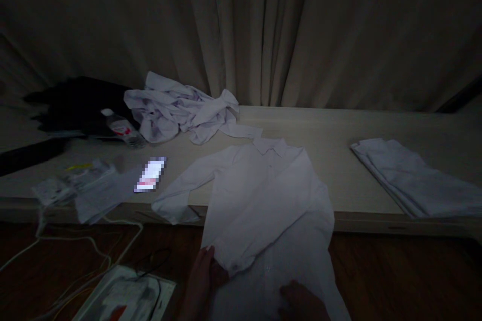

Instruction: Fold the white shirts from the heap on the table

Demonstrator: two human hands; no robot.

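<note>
A white button-up shirt (259, 195) lies front up, its collar on the pale counter and its lower part hanging toward me past the front edge. One sleeve is folded slantwise across the front, its cuff near the left side. The other sleeve stretches out to the left, bent at the counter's edge. My left hand (203, 273) is closed on the shirt's left side, close to the folded cuff. Lower down, my right hand (303, 302) touches the shirt front with bent fingers. Dimness hides whether they pinch the cloth.
Crumpled white clothing (181, 105), a dark heap (81, 105) and a plastic bottle (122, 128) are at the back left. A lit phone (150, 174) and plastic packets (86, 180) lie nearer. Folded white cloth (414, 175) rests right. Cables and a bin (128, 293) are below left.
</note>
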